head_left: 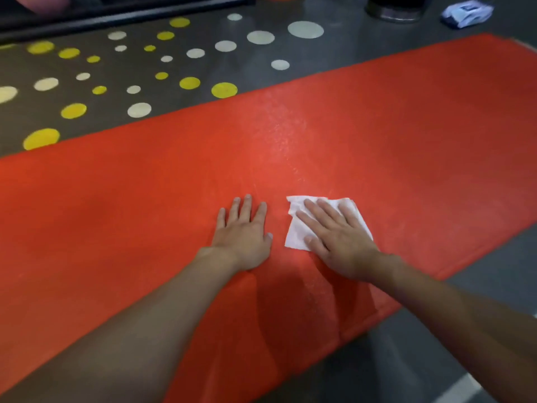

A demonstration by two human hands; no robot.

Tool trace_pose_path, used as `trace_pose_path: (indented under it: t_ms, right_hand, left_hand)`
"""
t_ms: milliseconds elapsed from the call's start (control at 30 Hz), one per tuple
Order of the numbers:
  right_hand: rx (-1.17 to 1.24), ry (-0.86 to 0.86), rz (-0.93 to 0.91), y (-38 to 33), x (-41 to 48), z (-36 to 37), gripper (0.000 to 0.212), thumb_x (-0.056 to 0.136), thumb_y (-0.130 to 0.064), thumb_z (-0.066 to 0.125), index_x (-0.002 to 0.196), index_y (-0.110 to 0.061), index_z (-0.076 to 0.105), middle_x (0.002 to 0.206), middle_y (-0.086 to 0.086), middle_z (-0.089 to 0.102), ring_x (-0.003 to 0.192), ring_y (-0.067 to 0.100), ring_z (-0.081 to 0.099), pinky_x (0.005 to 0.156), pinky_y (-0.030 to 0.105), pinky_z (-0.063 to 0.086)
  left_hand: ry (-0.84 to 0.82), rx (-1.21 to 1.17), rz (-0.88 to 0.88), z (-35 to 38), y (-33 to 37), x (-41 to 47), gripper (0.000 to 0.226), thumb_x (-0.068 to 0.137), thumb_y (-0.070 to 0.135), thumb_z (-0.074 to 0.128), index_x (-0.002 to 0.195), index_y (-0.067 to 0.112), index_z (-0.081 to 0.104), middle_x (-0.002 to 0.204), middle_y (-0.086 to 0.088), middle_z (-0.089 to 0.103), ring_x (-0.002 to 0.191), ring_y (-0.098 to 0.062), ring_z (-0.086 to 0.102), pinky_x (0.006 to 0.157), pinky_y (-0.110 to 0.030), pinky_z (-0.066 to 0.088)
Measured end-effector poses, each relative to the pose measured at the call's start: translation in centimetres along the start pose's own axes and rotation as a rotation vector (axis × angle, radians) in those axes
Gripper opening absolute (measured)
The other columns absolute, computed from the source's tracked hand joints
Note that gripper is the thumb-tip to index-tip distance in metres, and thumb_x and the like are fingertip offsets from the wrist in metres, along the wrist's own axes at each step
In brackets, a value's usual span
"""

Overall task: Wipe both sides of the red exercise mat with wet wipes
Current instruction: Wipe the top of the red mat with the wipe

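The red exercise mat point(334, 135) lies flat on a dark floor and runs from lower left to upper right. My left hand point(242, 237) rests flat on the mat near its middle, fingers straight and spread. Just to its right, my right hand point(334, 237) presses flat on a white wet wipe point(296, 234) spread on the mat. The wipe shows beyond my fingertips and to the left of my palm. A faint damp sheen marks the mat beyond the wipe.
The dark floor point(180, 68) beyond the mat carries several yellow and white dots. A blue-and-white wipes pack point(466, 13) lies at the top right. A dark round base point(395, 8) stands at the top, and a black bar point(116, 16) crosses the top left.
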State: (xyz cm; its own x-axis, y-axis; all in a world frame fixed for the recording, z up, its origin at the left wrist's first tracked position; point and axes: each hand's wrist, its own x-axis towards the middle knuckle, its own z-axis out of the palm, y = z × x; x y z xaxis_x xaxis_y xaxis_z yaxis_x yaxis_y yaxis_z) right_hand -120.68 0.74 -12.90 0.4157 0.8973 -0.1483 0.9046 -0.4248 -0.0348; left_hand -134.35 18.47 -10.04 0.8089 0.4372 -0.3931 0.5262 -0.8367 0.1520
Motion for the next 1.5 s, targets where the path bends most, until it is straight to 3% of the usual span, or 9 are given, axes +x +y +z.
trace_pose_path:
  t_ms: [233, 400, 567, 733, 900, 1067, 1233, 1367, 1500]
  right_hand:
    - [-0.035, -0.015, -0.248, -2.6, -5.1, 1.4, 0.058, 0.099, -0.049, 0.027, 0.154, -0.029, 0.029, 0.162, 0.001, 0.025, 0.149, 0.023, 0.021, 0.117, 0.050, 0.008]
    - [0.049, 0.063, 0.263, -2.3, -6.0, 2.0, 0.069, 0.094, -0.049, 0.007, 0.157, -0.023, 0.017, 0.165, 0.005, 0.010, 0.152, 0.027, 0.008, 0.117, 0.054, -0.001]
    - [-0.059, 0.034, -0.207, -2.0, -10.0, 2.6, 0.058, 0.098, -0.047, 0.031, 0.153, -0.028, 0.031, 0.161, 0.005, 0.027, 0.148, 0.024, 0.023, 0.115, 0.053, 0.016]
    - [0.081, 0.138, 0.345, -5.2, -9.5, 2.9, 0.063, 0.096, -0.042, 0.025, 0.151, -0.015, 0.037, 0.159, 0.012, 0.030, 0.148, 0.032, 0.026, 0.116, 0.057, 0.013]
    - [-0.051, 0.084, -0.223, -6.6, -11.4, 2.9, 0.055, 0.100, -0.046, 0.030, 0.153, -0.029, 0.034, 0.161, 0.005, 0.029, 0.148, 0.027, 0.027, 0.117, 0.055, 0.021]
    - [0.049, 0.127, 0.210, -8.3, -9.6, 3.0, 0.060, 0.096, -0.041, 0.030, 0.151, -0.018, 0.038, 0.157, 0.014, 0.034, 0.144, 0.036, 0.033, 0.114, 0.062, 0.020]
    - [-0.053, 0.081, -0.231, -6.9, -9.4, 2.5, 0.056, 0.099, -0.046, 0.031, 0.153, -0.029, 0.032, 0.160, 0.004, 0.030, 0.147, 0.027, 0.028, 0.117, 0.053, 0.018]
    - [0.072, 0.141, 0.246, -8.2, -6.8, 2.7, 0.064, 0.096, -0.042, 0.021, 0.153, -0.018, 0.033, 0.161, 0.009, 0.026, 0.149, 0.032, 0.024, 0.117, 0.055, 0.009]
    - [0.029, 0.078, -0.213, -10.3, -7.8, 2.9, 0.057, 0.099, -0.046, 0.029, 0.152, -0.025, 0.035, 0.160, 0.007, 0.030, 0.148, 0.028, 0.026, 0.117, 0.054, 0.019]
  left_hand:
    - [-0.091, -0.003, 0.018, 0.6, 1.4, -4.2, 0.079, 0.096, 0.052, 0.043, 0.157, 0.028, -0.001, 0.164, -0.004, -0.018, 0.151, -0.025, -0.015, 0.122, -0.047, -0.001]
    - [-0.165, 0.031, 0.050, 1.0, 1.6, -5.9, 0.100, 0.087, 0.060, 0.057, 0.157, 0.029, -0.008, 0.162, -0.003, -0.024, 0.150, -0.024, -0.019, 0.122, -0.046, -0.001]
    - [-0.328, 0.079, 0.079, 0.0, 0.6, -6.7, 0.127, 0.072, 0.048, 0.081, 0.154, 0.034, -0.016, 0.158, -0.005, -0.033, 0.147, -0.027, -0.024, 0.123, -0.048, 0.003]
    - [-0.253, 0.003, -0.144, 0.7, -0.4, -8.0, 0.139, 0.064, 0.047, 0.087, 0.150, 0.041, -0.022, 0.156, -0.004, -0.037, 0.146, -0.033, -0.027, 0.110, -0.074, 0.006]
    - [-0.248, -0.006, -0.124, 0.0, -1.0, -7.8, 0.136, 0.063, 0.051, 0.087, 0.154, 0.038, -0.013, 0.161, 0.002, -0.026, 0.150, -0.027, -0.018, 0.112, -0.070, 0.015]
    - [-0.186, -0.016, -0.104, 0.0, -1.9, -7.1, 0.127, 0.066, 0.038, 0.089, 0.157, 0.032, 0.001, 0.164, 0.002, -0.010, 0.151, -0.028, -0.004, 0.113, -0.064, 0.025]
    - [-0.124, -0.042, -0.177, -0.7, -3.0, -6.7, 0.113, 0.069, 0.036, 0.086, 0.155, 0.038, 0.013, 0.161, -0.006, 0.004, 0.147, -0.036, 0.011, 0.114, -0.059, 0.028]
    - [-0.185, -0.108, -0.368, -0.3, -4.0, -7.0, 0.123, 0.073, 0.048, 0.081, 0.153, 0.039, -0.012, 0.161, -0.008, -0.024, 0.147, -0.042, -0.017, 0.111, -0.073, 0.010]
    - [-0.149, -0.057, -0.353, -0.8, -4.0, -6.7, 0.124, 0.066, 0.052, 0.085, 0.155, 0.034, 0.001, 0.162, -0.012, -0.001, 0.147, -0.047, 0.004, 0.114, -0.063, 0.022]
